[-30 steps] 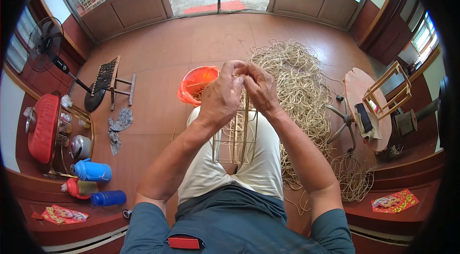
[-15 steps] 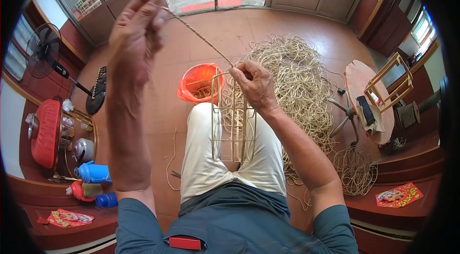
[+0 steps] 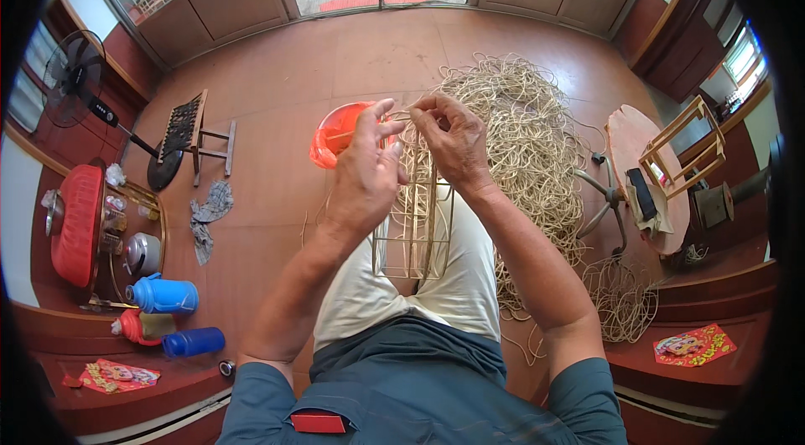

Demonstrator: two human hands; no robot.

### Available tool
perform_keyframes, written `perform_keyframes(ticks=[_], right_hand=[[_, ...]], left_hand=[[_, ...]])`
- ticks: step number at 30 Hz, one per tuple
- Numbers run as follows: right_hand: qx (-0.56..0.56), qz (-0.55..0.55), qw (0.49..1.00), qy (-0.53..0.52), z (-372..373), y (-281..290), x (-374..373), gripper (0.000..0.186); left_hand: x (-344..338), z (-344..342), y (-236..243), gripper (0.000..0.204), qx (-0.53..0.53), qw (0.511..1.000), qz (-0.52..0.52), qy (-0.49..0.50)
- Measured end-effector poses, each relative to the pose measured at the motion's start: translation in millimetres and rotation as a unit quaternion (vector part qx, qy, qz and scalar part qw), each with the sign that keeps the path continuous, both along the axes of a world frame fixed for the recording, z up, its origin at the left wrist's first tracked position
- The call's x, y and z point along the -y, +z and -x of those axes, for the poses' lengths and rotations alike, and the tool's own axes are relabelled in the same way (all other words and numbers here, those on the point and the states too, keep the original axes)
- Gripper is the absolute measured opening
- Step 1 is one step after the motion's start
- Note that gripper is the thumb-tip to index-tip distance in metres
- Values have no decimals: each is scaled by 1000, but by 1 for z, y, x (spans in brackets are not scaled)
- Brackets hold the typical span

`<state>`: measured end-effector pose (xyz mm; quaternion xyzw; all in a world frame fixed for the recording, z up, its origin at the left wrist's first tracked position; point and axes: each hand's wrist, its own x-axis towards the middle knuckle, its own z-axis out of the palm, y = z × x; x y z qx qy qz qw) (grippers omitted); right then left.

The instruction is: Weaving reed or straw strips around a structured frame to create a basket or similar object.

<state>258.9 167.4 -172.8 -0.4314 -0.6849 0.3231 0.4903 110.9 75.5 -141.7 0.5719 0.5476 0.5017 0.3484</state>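
A tall, open wire frame point(image 3: 411, 254) with thin pale bars rises between my thighs, its upper end hidden by my hands. At that upper end my right hand point(image 3: 457, 147) pinches a twisted straw-coloured cord point(image 3: 402, 114). Close on its left is my left hand point(image 3: 366, 164), fingers apart and partly stretched toward the cord's short visible stretch. Whether the left fingertips touch the cord is hard to make out. Beyond the hands stands a red-lined bucket point(image 3: 325, 143), partly covered by my left hand.
A big heap of loose cord point(image 3: 524, 151) spreads over the floor at right, beside a round-topped table point(image 3: 625, 139) holding a wooden frame point(image 3: 683, 147). At left are a woven-top stool point(image 3: 191, 130), a grey cloth point(image 3: 210, 210), a fan point(image 3: 80, 84) and a blue flask point(image 3: 163, 296).
My left hand has come down from the upper left to beside my right hand. The long taut stretch of cord between them is gone from sight. My right hand stays at the frame's top.
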Motion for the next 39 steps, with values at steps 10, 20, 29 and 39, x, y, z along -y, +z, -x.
perform_keyframes(ticks=[10, 20, 29, 39], right_hand=[[16, -100, 995, 25, -7, -5, -4, 27], [68, -187, 980, 25, -6, -6, -5, 15], [33, -15, 999, 32, 0, -5, -5, 25], [63, -81, 994, 20, -1, -11, 0, 25]], left_hand=[[-11, -19, -13, 68, -5, 999, 40, 7], [-3, -17, -18, 39, -194, 977, -26, 78], [25, -19, -20, 13, -353, 934, -28, 50], [32, -23, -29, 10, -254, 962, -90, 34]])
